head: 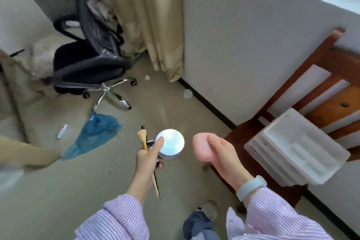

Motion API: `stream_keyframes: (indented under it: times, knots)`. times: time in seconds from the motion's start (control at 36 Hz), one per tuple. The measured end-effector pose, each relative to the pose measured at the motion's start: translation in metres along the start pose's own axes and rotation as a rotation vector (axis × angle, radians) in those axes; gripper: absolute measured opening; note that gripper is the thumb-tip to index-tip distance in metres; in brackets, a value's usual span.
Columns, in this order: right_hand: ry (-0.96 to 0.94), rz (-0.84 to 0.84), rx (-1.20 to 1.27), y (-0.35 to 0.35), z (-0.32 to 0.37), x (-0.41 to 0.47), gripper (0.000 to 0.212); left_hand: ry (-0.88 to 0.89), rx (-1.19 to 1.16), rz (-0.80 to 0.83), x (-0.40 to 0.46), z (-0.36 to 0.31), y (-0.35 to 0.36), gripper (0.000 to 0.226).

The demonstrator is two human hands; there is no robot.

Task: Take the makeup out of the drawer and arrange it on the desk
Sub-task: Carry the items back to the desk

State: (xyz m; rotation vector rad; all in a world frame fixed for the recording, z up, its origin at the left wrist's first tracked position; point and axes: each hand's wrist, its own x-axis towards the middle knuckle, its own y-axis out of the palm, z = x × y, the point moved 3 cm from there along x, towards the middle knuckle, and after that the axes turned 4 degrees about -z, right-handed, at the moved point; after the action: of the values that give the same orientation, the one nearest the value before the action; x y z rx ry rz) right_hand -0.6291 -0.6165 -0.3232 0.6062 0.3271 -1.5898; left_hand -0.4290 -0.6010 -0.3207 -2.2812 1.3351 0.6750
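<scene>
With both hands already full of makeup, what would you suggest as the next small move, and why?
Probably carry the load to the desk and set it down. The left hand grips a round compact, a brush and a dark pencil; the right hand holds a pink sponge. Neither grip has room for more, and no desk surface is plainly in view.

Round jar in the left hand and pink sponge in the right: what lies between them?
Nothing: between round jar and pink sponge, the head view shows only bare floor below.

Nothing really readable here tbh. Only lettering I can spot is some white print on the small dark tube [150, 144] near the middle of the frame, tucked beside the round silver-lidded jar [171, 143], way too blurry to make out
</scene>
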Motion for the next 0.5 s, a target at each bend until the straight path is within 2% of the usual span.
stream_keyframes:
  times: [0.14,0.28,0.36,0.42,0.5]
  knots:
    - [-0.128,0.231,-0.191,0.124,0.006,-0.061,0.032,0.084,-0.172,-0.204,-0.04,-0.018,-0.147,0.016]
    - [-0.165,0.476,-0.258,0.262,-0.035,-0.156,0.034,0.14,-0.33,-0.461,-0.104,0.002,-0.333,0.019]
    - [-0.071,0.505,-0.227,0.335,-0.083,-0.209,0.02,0.154,-0.399,-0.634,-0.151,0.031,-0.445,0.021]
    - [-0.008,0.534,-0.228,0.384,-0.118,-0.245,0.026,0.143,-0.444,-0.748,-0.187,0.057,-0.512,0.02]
    - [0.041,0.677,-0.356,0.455,-0.168,-0.31,0.015,0.106,-0.514,-0.916,-0.242,0.103,-0.6,0.02]
